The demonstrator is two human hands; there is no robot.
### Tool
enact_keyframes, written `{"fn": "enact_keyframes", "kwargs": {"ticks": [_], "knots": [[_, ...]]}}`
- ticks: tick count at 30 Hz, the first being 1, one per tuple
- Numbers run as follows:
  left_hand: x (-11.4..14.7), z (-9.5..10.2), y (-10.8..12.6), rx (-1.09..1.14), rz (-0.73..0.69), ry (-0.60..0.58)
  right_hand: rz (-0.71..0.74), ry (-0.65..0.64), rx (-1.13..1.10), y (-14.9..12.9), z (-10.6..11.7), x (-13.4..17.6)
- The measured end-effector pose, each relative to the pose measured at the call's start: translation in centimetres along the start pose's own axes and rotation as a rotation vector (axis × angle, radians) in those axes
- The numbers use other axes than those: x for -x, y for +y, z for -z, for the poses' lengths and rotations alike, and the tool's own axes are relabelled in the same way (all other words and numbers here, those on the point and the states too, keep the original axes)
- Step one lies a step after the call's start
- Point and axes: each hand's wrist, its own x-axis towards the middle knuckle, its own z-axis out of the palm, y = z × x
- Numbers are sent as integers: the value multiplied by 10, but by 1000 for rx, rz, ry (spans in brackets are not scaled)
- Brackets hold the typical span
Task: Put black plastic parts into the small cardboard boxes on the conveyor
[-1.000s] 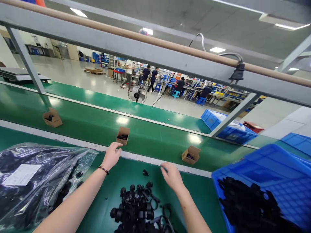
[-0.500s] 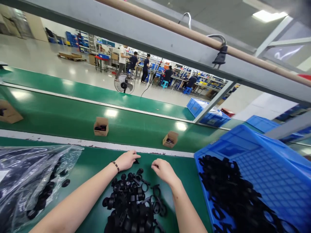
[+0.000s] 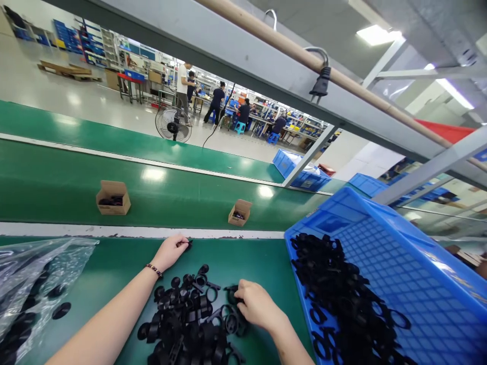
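Observation:
My left hand point(image 3: 172, 252), with a beaded bracelet at the wrist, is closed on a small black plastic part point(image 3: 189, 245) near the white strip; the fingers partly cover it. A pile of black plastic caps and rings point(image 3: 186, 319) lies on the green table between my forearms. At the right edge of that pile, my right hand point(image 3: 256, 304) has its fingers curled down onto a black ring-shaped part point(image 3: 231, 294). The fingertips hide much of this part.
A blue crate point(image 3: 380, 243) on the right holds many black parts. On the left lies a clear plastic bag point(image 3: 72, 261) with black discs. Small cardboard boxes point(image 3: 114, 198) stand on the green belt point(image 3: 190, 195) beyond the white strip. People work farther back, behind a fan point(image 3: 173, 125).
My right hand has come down to the pile's right edge and onto a black ring part. My left hand stays near the white strip with a small black part. The view has turned right.

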Motion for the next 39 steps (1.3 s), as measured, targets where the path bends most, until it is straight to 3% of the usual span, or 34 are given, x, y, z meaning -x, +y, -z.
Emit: {"fn": "enact_keyframes", "kwargs": {"ticks": [3, 5, 8, 11, 13, 16, 18, 22, 27, 32, 36, 39], "knots": [[0, 0, -4, 4, 1, 29, -66, 117, 39, 6, 1, -8], [1, -2, -4, -4, -12, 25, -103, 296, 78, 15, 8, -24], [2, -3, -2, -15, -26, 19, -100, 625, 156, 36, 29, -66], [2, -2, 1, -10, -31, 19, -34, 756, 219, 59, 52, -122], [1, 0, 2, -2, -34, 15, -32, 705, 270, 69, 63, -155], [0, 1, 3, 9, -31, 14, -58, 523, 337, 72, 70, -188], [0, 1, 4, 17, -27, 16, -48, 445, 354, 69, 69, -200], [0, -2, 7, 46, -39, 39, -1, 408, 357, 56, 62, -208], [-20, -6, 24, 38, -134, 162, -14, 439, 400, 34, 51, -211], [-76, -6, 48, -174, -242, 374, 5, 511, 368, 16, 53, -209], [-111, -12, 56, -310, -222, 357, 29, 549, 312, 7, 54, -211], [-118, -14, 51, -328, -168, 346, 57, 587, 274, 3, 50, -214]]}}
